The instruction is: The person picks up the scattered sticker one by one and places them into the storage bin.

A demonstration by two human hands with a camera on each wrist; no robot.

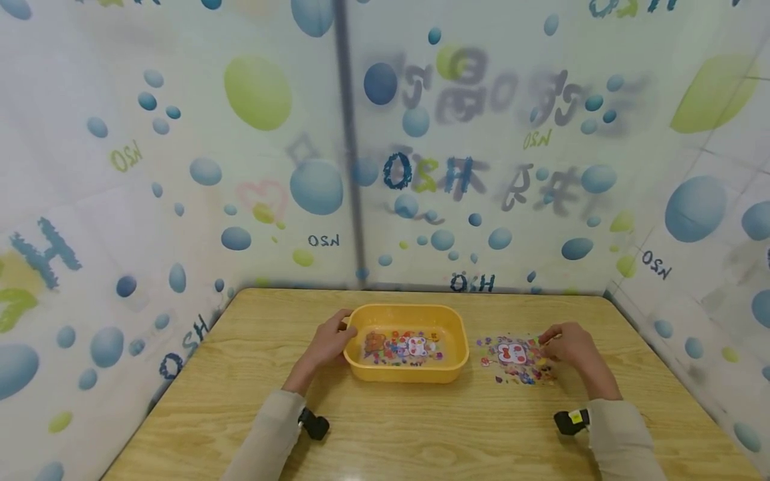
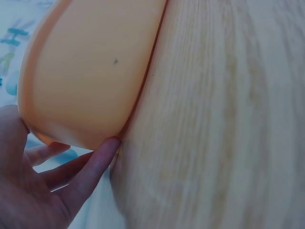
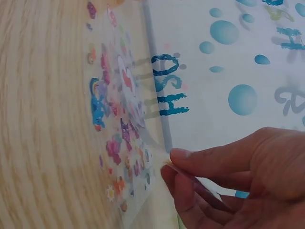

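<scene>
A yellow plastic basin (image 1: 409, 375) stands on the table, with a colourful sticker sheet (image 1: 394, 349) lying on its bottom. My left hand (image 1: 327, 342) grips the basin's left end, thumb at the rim; in the left wrist view its fingertips (image 2: 107, 147) touch the outer wall low down. To the right of the basin lies a clear sheet of cartoon stickers (image 1: 512, 354), a white bear face at its middle. My right hand (image 1: 573, 346) pinches this sheet's right edge between thumb and fingers, and the right wrist view shows that edge raised off the table.
The wood-grain table (image 1: 385, 434) is bounded at the back and sides by a white curtain (image 1: 511, 200) printed with bubbles and letters. Each wrist carries a small black camera, the left one (image 1: 314, 425) hanging low over the tabletop.
</scene>
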